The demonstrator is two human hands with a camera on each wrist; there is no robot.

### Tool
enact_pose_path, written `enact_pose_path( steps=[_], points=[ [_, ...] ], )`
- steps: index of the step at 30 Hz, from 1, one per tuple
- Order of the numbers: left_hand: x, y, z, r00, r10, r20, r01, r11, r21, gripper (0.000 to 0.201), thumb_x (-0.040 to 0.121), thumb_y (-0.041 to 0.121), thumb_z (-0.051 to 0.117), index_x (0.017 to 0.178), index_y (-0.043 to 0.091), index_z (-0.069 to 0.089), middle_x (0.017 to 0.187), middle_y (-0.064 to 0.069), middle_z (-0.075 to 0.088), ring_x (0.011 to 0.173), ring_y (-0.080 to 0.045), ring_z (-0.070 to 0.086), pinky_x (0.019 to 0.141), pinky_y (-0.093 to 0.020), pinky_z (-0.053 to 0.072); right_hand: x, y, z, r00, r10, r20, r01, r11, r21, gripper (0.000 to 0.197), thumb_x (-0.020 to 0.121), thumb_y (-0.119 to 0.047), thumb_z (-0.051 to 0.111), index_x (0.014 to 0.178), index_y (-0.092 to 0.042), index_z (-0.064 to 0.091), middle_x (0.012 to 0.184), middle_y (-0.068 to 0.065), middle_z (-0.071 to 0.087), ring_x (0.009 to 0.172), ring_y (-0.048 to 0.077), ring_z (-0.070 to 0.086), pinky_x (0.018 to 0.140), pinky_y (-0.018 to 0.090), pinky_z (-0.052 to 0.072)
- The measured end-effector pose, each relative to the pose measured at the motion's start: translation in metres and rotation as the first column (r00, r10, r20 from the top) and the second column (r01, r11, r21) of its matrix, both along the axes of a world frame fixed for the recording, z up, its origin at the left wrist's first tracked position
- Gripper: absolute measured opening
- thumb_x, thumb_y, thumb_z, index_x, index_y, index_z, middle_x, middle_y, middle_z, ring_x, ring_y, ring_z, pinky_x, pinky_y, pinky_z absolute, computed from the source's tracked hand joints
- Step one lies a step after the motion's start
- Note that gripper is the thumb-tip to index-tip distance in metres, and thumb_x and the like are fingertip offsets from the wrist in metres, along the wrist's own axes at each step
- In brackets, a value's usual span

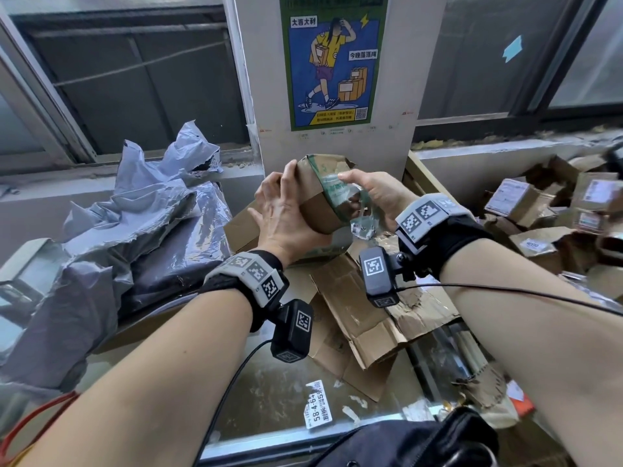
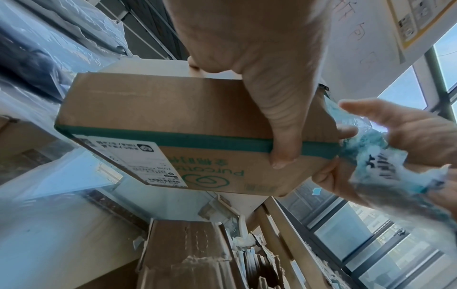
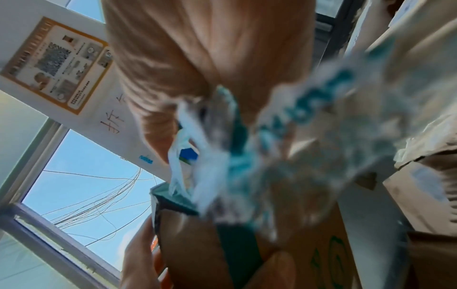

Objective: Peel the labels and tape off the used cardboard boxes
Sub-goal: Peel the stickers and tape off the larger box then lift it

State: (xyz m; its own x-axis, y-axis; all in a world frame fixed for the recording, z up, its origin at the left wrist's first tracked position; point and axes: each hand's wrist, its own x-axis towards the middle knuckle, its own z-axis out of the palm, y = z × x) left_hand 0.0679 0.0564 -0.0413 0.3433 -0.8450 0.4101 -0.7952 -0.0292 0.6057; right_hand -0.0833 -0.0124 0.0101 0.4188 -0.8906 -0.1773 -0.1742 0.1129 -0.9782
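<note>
Left hand [image 1: 281,210] grip clasping matte cardboard box [image 2: 173,109], right hand [image 1: 374,193] grip pinching crinkled green-printed clear tape [image 1: 340,193]

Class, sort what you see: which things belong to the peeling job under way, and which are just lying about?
In the job:
cardboard box
green-printed tape
left hand
right hand
white label

Lying about:
grey plastic mailers
flattened cardboard
wall poster

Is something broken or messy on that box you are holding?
Yes. The tape hangs half peeled and crumpled off the box in the right hand, and the box's top corner looks torn.
</note>
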Motion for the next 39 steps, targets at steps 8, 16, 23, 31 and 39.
enact_pose_path(
  steps=[8, 16, 23, 31, 39],
  points=[
    [0.001, 0.001, 0.008, 0.987, 0.086, -0.138, -0.085, 0.996, 0.017, 0.128, 0.044, 0.055, 0.086, 0.146, 0.034, 0.010, 0.138, -0.002, 0.022, 0.131, -0.023, 0.019, 0.113, -0.054, 0.020, 0.003, -0.001, 0.009, 0.983, -0.176, 0.044, 0.179, 0.983, -0.053, 0.029, 0.085, -0.016, 0.035, 0.100, -0.007, 0.058, 0.093, 0.015, 0.054, 0.083, 0.028, 0.058, 0.078, 0.042, 0.053],
    [0.017, -0.002, 0.022, 0.922, 0.276, -0.274, -0.251, 0.960, 0.122, 0.132, 0.047, 0.046, 0.090, 0.148, 0.031, 0.006, 0.144, -0.008, 0.018, 0.138, -0.030, 0.014, 0.114, -0.056, 0.021, -0.013, -0.010, -0.008, 0.933, -0.358, 0.043, 0.359, 0.911, -0.204, 0.072, 0.083, -0.031, 0.071, 0.144, -0.028, 0.034, 0.122, 0.004, 0.057, 0.110, 0.020, 0.055, 0.092, 0.041, 0.049],
    [0.013, -0.003, 0.022, 0.885, 0.347, -0.310, -0.321, 0.938, 0.133, 0.130, 0.048, 0.048, 0.088, 0.147, 0.033, 0.006, 0.144, -0.008, 0.018, 0.139, -0.029, 0.015, 0.111, -0.058, 0.024, -0.015, -0.028, -0.011, 0.784, -0.616, 0.078, 0.614, 0.788, 0.055, 0.042, 0.097, -0.011, 0.031, 0.137, -0.006, 0.042, 0.124, 0.009, 0.052, 0.093, 0.023, 0.055, 0.087, 0.034, 0.048],
    [0.016, -0.004, 0.032, 0.858, 0.388, -0.336, -0.360, 0.922, 0.146, 0.134, 0.047, 0.052, 0.089, 0.148, 0.029, 0.004, 0.144, -0.011, 0.018, 0.138, -0.033, 0.015, 0.112, -0.056, 0.023, -0.018, -0.016, -0.012, 0.727, -0.687, 0.009, 0.682, 0.719, -0.134, 0.050, 0.071, -0.023, 0.055, 0.120, -0.016, 0.055, 0.109, 0.003, 0.061, 0.094, 0.021, 0.057, 0.087, 0.034, 0.045],
    [-0.006, -0.002, 0.034, 0.898, 0.371, -0.234, -0.324, 0.921, 0.218, 0.147, 0.039, 0.071, 0.081, 0.149, 0.028, -0.007, 0.142, -0.015, 0.018, 0.137, -0.034, 0.016, 0.107, -0.065, 0.023, 0.020, 0.024, 0.017, 0.979, -0.051, -0.199, -0.055, 0.869, -0.492, 0.032, 0.090, -0.010, 0.057, 0.122, -0.014, 0.059, 0.118, 0.004, 0.059, 0.102, 0.014, 0.059, 0.083, 0.024, 0.053]
  ],
)
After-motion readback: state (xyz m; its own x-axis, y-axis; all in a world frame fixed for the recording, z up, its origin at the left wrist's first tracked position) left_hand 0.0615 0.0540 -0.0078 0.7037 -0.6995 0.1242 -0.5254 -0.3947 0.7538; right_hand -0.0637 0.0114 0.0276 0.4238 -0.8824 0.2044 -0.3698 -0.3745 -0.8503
